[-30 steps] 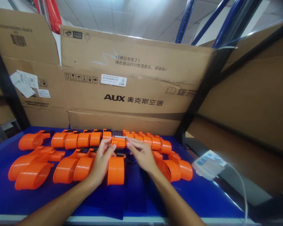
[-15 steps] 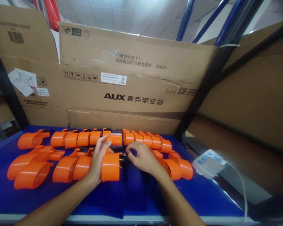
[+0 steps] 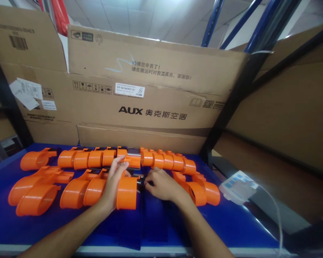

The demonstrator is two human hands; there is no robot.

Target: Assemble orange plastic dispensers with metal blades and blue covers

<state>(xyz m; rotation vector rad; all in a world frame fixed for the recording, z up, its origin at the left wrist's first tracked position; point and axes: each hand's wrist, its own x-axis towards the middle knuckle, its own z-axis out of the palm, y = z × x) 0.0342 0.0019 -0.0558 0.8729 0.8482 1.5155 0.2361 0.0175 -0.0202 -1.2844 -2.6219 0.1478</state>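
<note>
In the middle, my left hand (image 3: 113,182) is wrapped round an orange plastic piece with a wide round band (image 3: 127,192) at its near end. Just right of it, my right hand (image 3: 159,183) has its fingers bent and pressed together at a small dark part (image 3: 140,180) beside the orange piece. What its fingertips hold is too small to make out. A dark strip (image 3: 130,227) hangs down below the orange band, and a second dark blue strip (image 3: 156,218) lies under my right hand.
Rows of orange ring-shaped pieces (image 3: 80,159) stand on the blue table (image 3: 78,229), left and right of my hands. A large cardboard panel (image 3: 156,93) rises behind. A clear plastic box (image 3: 238,187) and a white cable (image 3: 277,211) lie at the right beside a dark post (image 3: 226,107).
My right hand has dropped slightly, and its fingers have closed in at the dark part. The orange piece in my left hand has tilted or shifted a little.
</note>
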